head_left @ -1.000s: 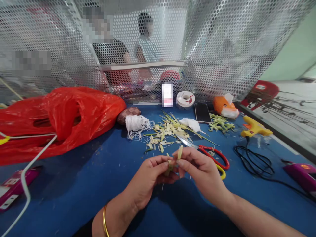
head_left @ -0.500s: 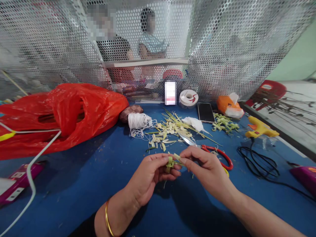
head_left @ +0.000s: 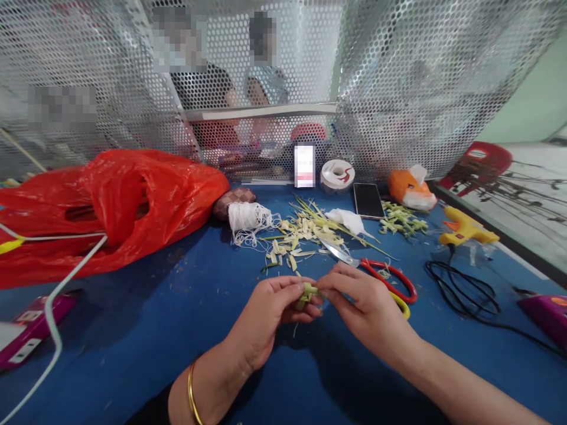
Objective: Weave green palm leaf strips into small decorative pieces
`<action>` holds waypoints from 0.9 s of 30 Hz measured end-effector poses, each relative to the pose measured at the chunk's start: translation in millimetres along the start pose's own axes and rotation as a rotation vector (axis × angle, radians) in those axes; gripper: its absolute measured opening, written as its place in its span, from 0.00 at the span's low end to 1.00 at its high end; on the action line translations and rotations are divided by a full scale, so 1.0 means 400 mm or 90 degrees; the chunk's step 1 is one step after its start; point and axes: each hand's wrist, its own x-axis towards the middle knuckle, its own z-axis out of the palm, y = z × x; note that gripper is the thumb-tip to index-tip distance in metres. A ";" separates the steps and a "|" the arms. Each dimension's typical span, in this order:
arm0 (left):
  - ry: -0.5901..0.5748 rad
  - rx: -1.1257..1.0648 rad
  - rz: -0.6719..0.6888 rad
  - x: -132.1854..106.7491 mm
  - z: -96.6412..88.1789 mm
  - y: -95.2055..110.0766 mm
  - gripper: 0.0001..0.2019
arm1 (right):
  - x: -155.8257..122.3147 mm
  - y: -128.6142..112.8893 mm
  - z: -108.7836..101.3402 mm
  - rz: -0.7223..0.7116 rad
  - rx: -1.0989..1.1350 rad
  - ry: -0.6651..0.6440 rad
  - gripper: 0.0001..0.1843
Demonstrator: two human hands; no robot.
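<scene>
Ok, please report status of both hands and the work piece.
Left hand holding small green plant-strip piece; right hand pinching its end. Scissors lie just beyond right hand, not blocking.

I wear a gold-coloured bangle [head_left: 192, 394] at seven o'clock, a slim hoop around my left forearm [head_left: 219, 372]. It looks smooth and polished, with glints along its curve. Just beyond it, also about seven o'clock, a black sleeve [head_left: 153, 408] shows, plain and too dark for its weave to be told. My right forearm [head_left: 456, 375], between four and five o'clock, is bare, as are my left hand [head_left: 270, 316] at six and my right hand [head_left: 365, 301], also between four and five.
</scene>
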 end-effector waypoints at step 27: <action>0.014 0.071 0.040 -0.009 0.021 -0.005 0.12 | 0.003 -0.016 0.022 0.107 0.121 0.071 0.01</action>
